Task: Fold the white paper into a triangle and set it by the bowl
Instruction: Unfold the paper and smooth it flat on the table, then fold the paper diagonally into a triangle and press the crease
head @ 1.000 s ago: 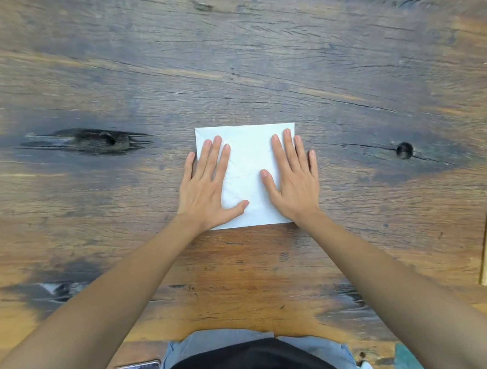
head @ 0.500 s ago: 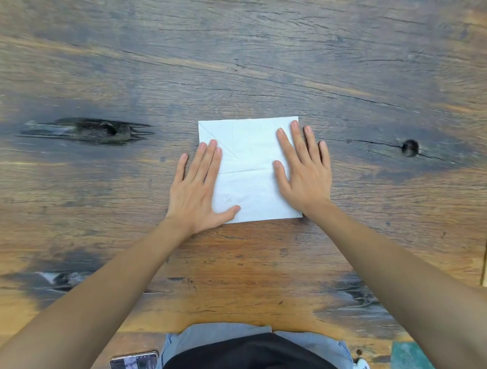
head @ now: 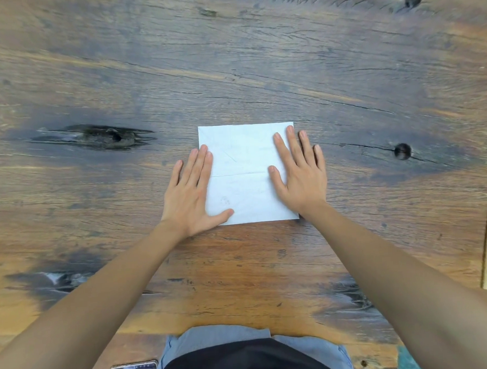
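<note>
Two flat, spread palms, left hand [head: 190,192] and right hand [head: 300,171], have slid outward off centre-frame white paper [head: 243,170], holding nothing; smoothing done, triangle fold pending.

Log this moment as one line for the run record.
stage: flattening | white paper: flat on table, unfolded, creased | left hand: open, on left edge | right hand: open, on right edge | bowl: not seen

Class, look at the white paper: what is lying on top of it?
Both hands lie flat on the white paper: left hand overlapping its left edge, right hand its right side. The paper beneath them is hidden.
</note>
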A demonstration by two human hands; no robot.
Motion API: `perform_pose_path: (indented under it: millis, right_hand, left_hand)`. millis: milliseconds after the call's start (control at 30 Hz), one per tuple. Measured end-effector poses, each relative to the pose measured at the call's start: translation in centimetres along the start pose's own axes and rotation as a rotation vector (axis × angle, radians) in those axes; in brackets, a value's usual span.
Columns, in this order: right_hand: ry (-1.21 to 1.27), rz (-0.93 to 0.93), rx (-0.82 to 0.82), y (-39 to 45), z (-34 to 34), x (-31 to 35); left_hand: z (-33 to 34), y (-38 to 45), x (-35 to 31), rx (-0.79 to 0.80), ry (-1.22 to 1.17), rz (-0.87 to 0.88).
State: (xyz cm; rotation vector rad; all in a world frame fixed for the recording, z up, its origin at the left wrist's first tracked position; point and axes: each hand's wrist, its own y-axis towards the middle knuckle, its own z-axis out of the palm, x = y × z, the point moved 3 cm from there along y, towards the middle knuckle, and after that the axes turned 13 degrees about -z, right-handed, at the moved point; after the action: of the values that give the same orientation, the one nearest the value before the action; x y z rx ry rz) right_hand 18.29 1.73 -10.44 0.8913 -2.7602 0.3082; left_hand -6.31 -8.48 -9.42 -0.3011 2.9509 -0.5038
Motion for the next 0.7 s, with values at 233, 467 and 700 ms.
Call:
perform_pose_path:
  millis: [233,467,700]
  right_hand:
    - [0.285,0.058,0.007,-0.9,-2.5,-0.8]
    - [0.201,-0.052,0.088,-7.0,-4.1,-0.4]
    - [0.168,-0.114,0.148,-10.0,-3.2,0.3]
  left_hand:
    - [-1.7,-2.2,3.0,0.101,-0.062,-0.063]
    - [-6.1,0.5,1.1,-0.008,-0.482,-0.227]
    - [-7.2,5.8,-0.5,0.041,-0.59,-0.312]
